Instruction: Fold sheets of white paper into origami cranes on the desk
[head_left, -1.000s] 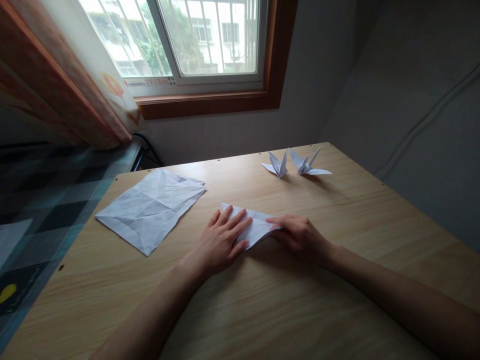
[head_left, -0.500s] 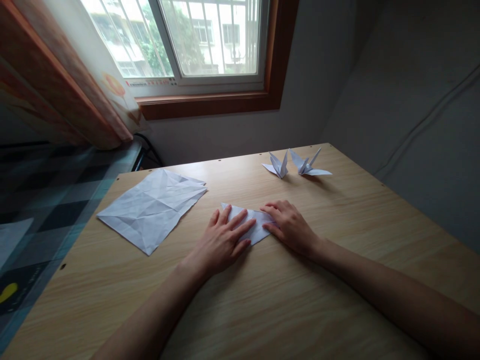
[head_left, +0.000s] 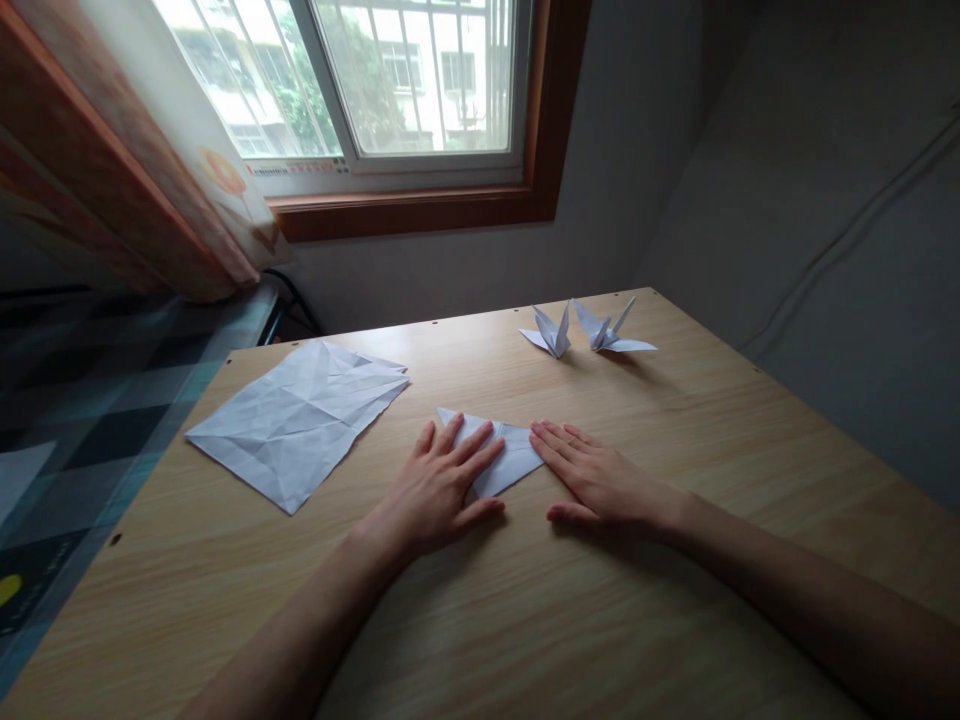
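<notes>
A small folded piece of white paper [head_left: 514, 458] lies flat on the wooden table, with a crease line across it. My left hand [head_left: 435, 485] rests on its left part, fingers spread flat over the paper. At the paper's right edge lies my right hand [head_left: 600, 478], fingers stretched out with the tips on that edge and the thumb apart on the wood. Part of the folded paper is hidden under both hands.
Two folded paper cranes [head_left: 551, 332] stand near the table's back edge. To the left lies a large creased sheet of white paper [head_left: 300, 425]. A checked cloth [head_left: 150, 350] covers a surface beyond the left edge of the wooden table [head_left: 480, 620].
My right hand has flattened out, its fingers now straight and its thumb off the paper, down on the table. The left thumb has also moved off the paper. The view has shifted slightly.
</notes>
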